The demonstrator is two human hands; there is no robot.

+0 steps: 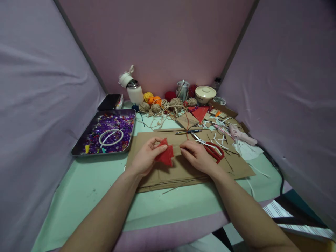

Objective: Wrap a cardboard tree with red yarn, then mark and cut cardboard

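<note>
My left hand (148,156) pinches a red jagged-edged cutout (166,154), thumb on its face. From the cutout's right side a small tan strip (176,151) sticks out, and the closed fingertips of my right hand (196,154) grip its far end. Both hands are above a stack of brown cardboard sheets (157,178). Just right of my right hand lie scissors with red handles (219,153), their blades pointing up and left. A pen (185,132) rests behind the hands on the cardboard.
At left stands a metal tray (74,151) of purple beads with a white ring (111,137). Balls of twine (175,102), a white bottle (135,93) and a lidded bowl (205,93) line the back. Paper scraps (222,140) and a pink glue gun-like object (240,134) lie right.
</note>
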